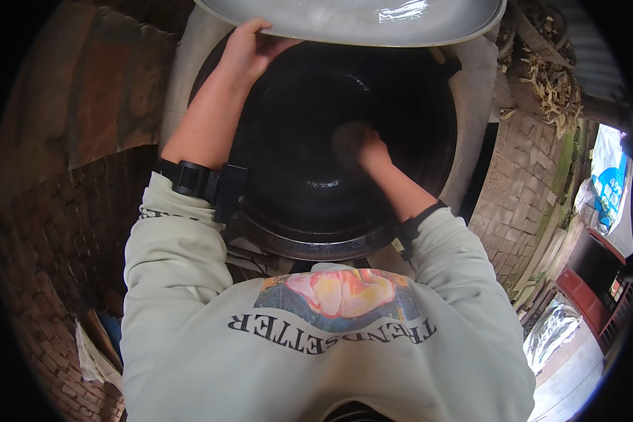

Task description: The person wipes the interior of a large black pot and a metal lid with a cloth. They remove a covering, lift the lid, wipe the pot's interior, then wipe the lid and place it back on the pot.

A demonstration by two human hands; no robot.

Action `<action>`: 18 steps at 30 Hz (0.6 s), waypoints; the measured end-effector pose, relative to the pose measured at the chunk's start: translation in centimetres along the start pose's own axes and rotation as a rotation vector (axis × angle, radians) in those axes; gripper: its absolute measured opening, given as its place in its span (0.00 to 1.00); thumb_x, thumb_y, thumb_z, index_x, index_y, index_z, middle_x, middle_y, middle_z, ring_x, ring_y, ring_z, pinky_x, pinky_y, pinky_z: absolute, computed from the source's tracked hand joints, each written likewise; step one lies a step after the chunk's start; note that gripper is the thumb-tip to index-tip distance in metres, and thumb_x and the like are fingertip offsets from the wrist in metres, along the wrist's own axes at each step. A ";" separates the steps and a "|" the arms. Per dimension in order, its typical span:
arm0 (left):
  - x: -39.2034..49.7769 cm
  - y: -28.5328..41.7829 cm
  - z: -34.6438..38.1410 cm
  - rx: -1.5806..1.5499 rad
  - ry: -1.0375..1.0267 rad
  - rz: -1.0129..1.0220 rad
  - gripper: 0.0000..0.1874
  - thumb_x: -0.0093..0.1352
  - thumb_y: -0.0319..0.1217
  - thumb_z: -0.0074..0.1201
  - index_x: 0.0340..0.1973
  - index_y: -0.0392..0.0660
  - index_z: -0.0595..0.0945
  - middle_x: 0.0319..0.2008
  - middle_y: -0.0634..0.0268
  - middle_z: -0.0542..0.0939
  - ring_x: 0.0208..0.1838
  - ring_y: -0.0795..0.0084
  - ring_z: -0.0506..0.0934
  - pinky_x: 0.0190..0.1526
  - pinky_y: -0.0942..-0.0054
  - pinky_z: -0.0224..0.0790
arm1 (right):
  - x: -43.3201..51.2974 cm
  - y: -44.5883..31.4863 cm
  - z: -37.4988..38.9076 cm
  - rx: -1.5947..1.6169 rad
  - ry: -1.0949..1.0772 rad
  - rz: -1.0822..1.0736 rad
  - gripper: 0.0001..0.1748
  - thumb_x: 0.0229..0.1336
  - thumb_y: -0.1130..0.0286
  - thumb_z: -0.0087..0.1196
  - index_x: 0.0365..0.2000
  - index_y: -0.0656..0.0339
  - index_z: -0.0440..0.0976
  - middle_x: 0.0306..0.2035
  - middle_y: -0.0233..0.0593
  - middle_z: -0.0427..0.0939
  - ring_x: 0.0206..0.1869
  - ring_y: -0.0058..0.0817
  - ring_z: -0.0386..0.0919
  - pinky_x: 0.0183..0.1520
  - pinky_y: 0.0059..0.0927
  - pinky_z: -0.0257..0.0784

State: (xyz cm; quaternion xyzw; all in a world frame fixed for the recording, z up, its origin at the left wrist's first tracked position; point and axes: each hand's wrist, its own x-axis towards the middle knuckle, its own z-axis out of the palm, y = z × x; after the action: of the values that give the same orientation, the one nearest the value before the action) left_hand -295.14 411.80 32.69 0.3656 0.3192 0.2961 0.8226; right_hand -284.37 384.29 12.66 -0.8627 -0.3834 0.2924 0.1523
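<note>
A large dark iron wok (295, 116) is set into a pale stove surround (472, 89) in front of me. My left hand (248, 53) grips the near rim of a wide silvery metal lid or basin (337, 21), which stands at the wok's far side and is cut off by the top of the view. Down inside the wok is my right hand (373, 150), closed around a rounded greyish-brown thing (346, 142). Shadow and blur hide what exactly that thing is, possibly a scrubber. A little light glints on the wok's wall.
A brick wall (47, 221) runs along the left. Dry husks or leaves (551, 84) lie at the upper right, beside a brick-paved surface (511, 169). Further right are a blue-and-white plastic sack (609, 184) and a red wooden piece (583, 293).
</note>
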 end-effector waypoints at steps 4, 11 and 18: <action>1.9 0.5 -0.6 -0.003 -0.050 -0.034 0.23 0.63 0.27 0.42 0.51 0.25 0.63 0.52 0.45 0.67 0.56 0.50 0.68 0.57 0.51 0.68 | 1.8 0.5 2.8 -0.220 -0.067 -0.458 0.23 0.58 0.64 0.42 0.55 0.51 0.62 0.57 0.40 0.64 0.55 0.40 0.68 0.54 0.35 0.67; 3.4 1.7 0.1 0.055 -0.024 -0.028 0.31 0.67 0.38 0.45 0.57 0.29 0.57 0.53 0.41 0.65 0.57 0.46 0.67 0.58 0.51 0.66 | 1.1 3.1 4.1 -0.383 0.065 -0.680 0.20 0.55 0.70 0.42 0.48 0.46 0.72 0.55 0.35 0.70 0.54 0.33 0.70 0.58 0.33 0.63; 0.5 1.3 -0.4 0.052 0.140 -0.078 0.46 0.65 0.54 0.45 0.65 0.42 0.41 0.57 0.37 0.61 0.55 0.45 0.68 0.55 0.53 0.66 | 5.2 -0.2 -2.6 -0.350 -0.258 -0.031 0.18 0.46 0.64 0.56 0.42 0.52 0.76 0.50 0.43 0.72 0.52 0.38 0.71 0.53 0.36 0.67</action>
State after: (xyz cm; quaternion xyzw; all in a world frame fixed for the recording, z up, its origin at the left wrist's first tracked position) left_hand -295.42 413.06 33.32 0.3526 0.3975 0.2802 0.7995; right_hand -280.13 388.21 12.80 -0.8254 -0.4580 0.3269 -0.0454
